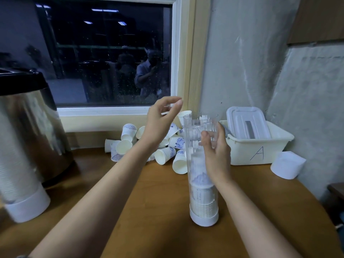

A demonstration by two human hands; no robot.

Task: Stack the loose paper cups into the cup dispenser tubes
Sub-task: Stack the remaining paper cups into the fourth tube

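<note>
A clear dispenser tube (197, 187) with a white base stands upright on the wooden table, partly filled with stacked paper cups. My right hand (216, 155) grips the tube around its upper half. My left hand (161, 121) hovers to the left of the tube's open top, fingers loosely spread, holding nothing. Behind both hands, a pile of loose paper cups (165, 154), white with blue print, lies against the window sill. A second tube (20, 185), full of cups with a white end cap, lies tilted at the far left.
A steel urn (31, 125) with a black lid stands at the left. A cream bin (260, 148) marked "A" with a white lid inside sits at the back right, with a white cap (286, 164) beside it. The table edge curves at the right.
</note>
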